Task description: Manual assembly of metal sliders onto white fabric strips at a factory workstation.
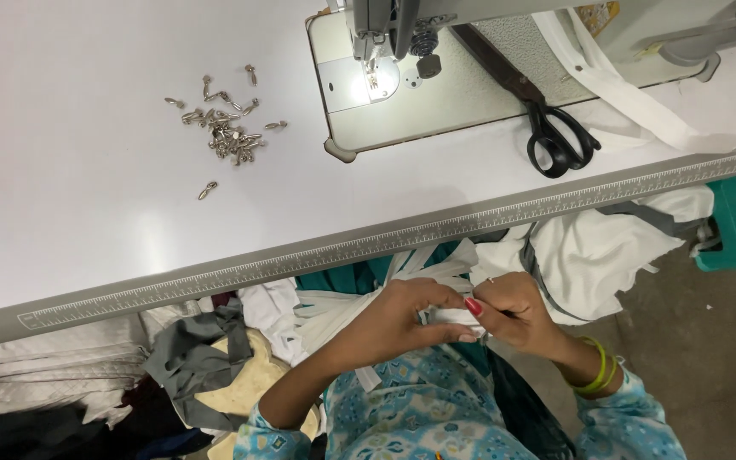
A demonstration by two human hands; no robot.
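A narrow white strip (453, 317), likely zipper tape, sits pinched between two hands low in the centre of the frame, just below the table's front edge and over the person's lap. The left hand (402, 319) curls around it from the left, thumb pressed down on the strip; the right hand (513, 311) meets it from the right, fingertips closed on the same piece, so the two hands touch. A green bangle (598, 368) rings the right wrist. More white strips (342, 307) trail from the hands up toward the table edge. Around the lap lie piled fabrics: white cloth (598, 247) to the right, grey and cream pieces (206, 358) to the lower left. Above, the white sewing table (87, 196) fills the frame's upper half, its front edge marked like a ruler. A scatter of small metal zipper sliders (227, 128) lies at upper left. The sewing machine (385, 34) stands at top centre, black-handled scissors (547, 128) just to its right.
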